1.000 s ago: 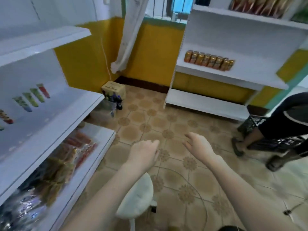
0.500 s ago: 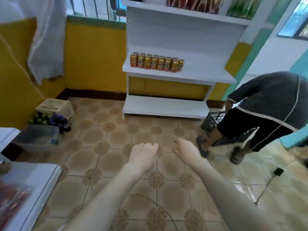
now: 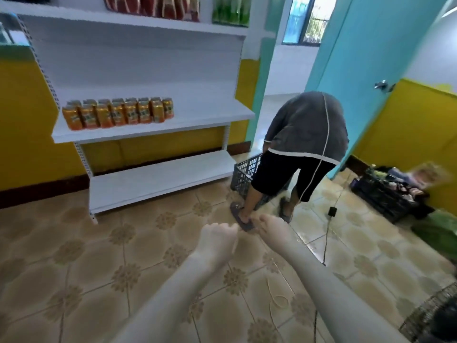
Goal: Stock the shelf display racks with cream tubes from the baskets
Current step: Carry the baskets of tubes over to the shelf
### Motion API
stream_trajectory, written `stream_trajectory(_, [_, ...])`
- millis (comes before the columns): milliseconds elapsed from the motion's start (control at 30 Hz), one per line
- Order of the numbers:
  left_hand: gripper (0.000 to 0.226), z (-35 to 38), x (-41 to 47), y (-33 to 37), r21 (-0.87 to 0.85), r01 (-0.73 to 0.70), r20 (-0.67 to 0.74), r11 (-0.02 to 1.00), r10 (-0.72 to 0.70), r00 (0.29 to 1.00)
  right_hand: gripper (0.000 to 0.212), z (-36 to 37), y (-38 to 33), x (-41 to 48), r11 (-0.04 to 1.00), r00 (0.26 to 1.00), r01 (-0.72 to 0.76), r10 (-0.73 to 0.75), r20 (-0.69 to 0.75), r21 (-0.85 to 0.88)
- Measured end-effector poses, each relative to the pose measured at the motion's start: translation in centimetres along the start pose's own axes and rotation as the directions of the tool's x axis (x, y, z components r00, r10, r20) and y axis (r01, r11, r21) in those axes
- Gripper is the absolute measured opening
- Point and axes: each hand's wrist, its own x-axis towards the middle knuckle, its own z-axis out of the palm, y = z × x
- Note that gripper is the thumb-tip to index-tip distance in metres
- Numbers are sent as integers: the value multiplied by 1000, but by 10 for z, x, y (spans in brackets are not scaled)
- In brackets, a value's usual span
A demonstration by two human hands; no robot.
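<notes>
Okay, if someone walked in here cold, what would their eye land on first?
Most likely the person in a grey shirt and black shorts, bent over at a grey crate by the turquoise door at centre right. Next, the row of orange drink cans on the white rack at left, on its middle shelf. Nearest the camera, the left hand and right hand reach forward over the tiled floor, holding nothing.

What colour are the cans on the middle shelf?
The cans are orange; head view.
</notes>
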Motion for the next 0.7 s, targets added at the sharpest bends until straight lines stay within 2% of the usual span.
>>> stream_trajectory(267, [21,-5,104,10,62,-308,21,949,307,951,31,-27,57,31,948,949,-294,305,-76,123])
stream_trajectory(467, [22,-1,157,49,38,-489,84,871,485,871,32,-43,123,18,812,817,-551,572,-75,192])
stream_trajectory(700, [24,4,225,104,27,-627,148,779,617,773,31,-54,200,29,689,685,-688,720,-109,229])
